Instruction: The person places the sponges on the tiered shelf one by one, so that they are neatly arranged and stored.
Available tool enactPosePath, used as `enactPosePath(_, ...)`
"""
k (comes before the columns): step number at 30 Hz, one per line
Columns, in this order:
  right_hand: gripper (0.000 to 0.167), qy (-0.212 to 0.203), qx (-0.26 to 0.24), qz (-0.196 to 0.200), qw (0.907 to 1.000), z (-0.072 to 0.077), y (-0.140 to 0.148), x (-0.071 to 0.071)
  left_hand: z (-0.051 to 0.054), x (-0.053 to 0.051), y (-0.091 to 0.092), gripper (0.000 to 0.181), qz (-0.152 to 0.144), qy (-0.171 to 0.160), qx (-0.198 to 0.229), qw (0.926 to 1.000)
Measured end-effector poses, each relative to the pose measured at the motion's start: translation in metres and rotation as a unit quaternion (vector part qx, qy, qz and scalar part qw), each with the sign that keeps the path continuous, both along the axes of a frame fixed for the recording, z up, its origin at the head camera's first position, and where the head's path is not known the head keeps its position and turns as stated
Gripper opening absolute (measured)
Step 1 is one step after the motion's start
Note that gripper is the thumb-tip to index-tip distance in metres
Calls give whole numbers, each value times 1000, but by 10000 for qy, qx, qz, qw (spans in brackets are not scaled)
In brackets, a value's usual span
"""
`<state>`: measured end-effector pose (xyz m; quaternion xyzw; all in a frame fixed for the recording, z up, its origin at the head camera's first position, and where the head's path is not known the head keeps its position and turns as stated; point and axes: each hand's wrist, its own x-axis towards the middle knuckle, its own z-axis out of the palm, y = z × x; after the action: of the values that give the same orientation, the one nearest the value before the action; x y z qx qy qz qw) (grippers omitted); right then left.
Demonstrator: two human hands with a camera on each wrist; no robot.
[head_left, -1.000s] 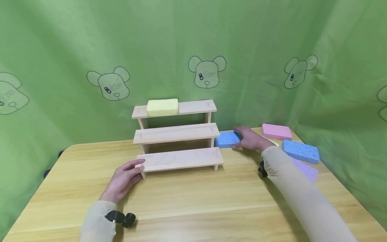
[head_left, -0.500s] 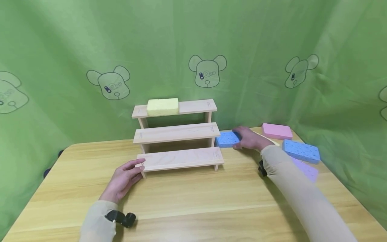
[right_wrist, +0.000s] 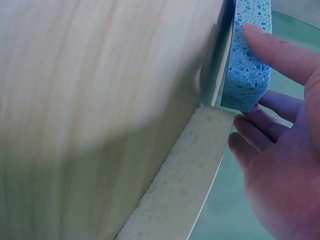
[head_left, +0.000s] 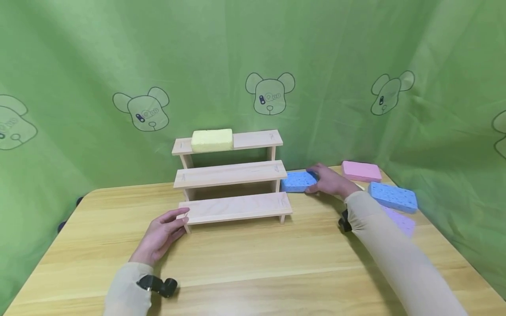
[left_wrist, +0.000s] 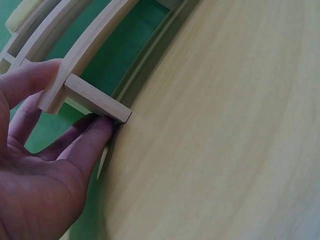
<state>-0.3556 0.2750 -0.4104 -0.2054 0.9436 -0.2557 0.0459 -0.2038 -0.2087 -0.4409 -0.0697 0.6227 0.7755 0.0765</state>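
Observation:
My left hand (head_left: pixel 160 237) holds the left end of the bottom tier of a three-tier wooden display stand (head_left: pixel 235 207). In the left wrist view the thumb lies on the tier's end and fingertips touch the stand's leg (left_wrist: pixel 97 98). At the stand's right side, my right hand (head_left: pixel 330 182) grips the right end of a blue sponge (head_left: pixel 295 181). The right wrist view has the thumb on one side of this blue sponge (right_wrist: pixel 247 60), with the other fingers at its end and partly hidden behind it. A yellow sponge (head_left: pixel 212 140) sits on the top tier, left of centre.
Right of my right hand lie a pink sponge (head_left: pixel 361 171), another blue sponge (head_left: pixel 392 197) and a purple sponge (head_left: pixel 401 220), partly behind the sleeve. A pale yellow sponge (right_wrist: pixel 177 175) is mostly hidden by my right hand in the head view. A green curtain (head_left: pixel 213 57) hangs behind the table (head_left: pixel 245 272).
My right hand has shifted slightly to the right, so more of the blue sponge's right end shows and less of the pale yellow one. The left hand and stand have stayed put.

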Motion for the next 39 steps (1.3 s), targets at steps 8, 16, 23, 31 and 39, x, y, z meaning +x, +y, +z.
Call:
enactPosePath(8, 79, -123, -134, -263, 9995, 4, 8, 3, 0, -1, 0, 29, 9, -41, 27, 10000)
enactPosePath(16, 81, -159, -343, -319, 9988, 9, 15, 8, 0, -1, 0, 29, 20, -31, 50, 10000)
enactPosePath(23, 83, -240, -466, -357, 9980, 13, 19, 11, 0, -1, 0, 26, 6, -20, 52, 10000)
enactPosePath(31, 82, -166, -495, -438, 9977, 23, 21, 17, 0, -1, 0, 27, 10, -19, 57, 10000)
enactPosePath(39, 82, -83, -489, -469, 9977, 29, 22, 20, 1, -1, 0, 29, -15, -18, 10, 10000)
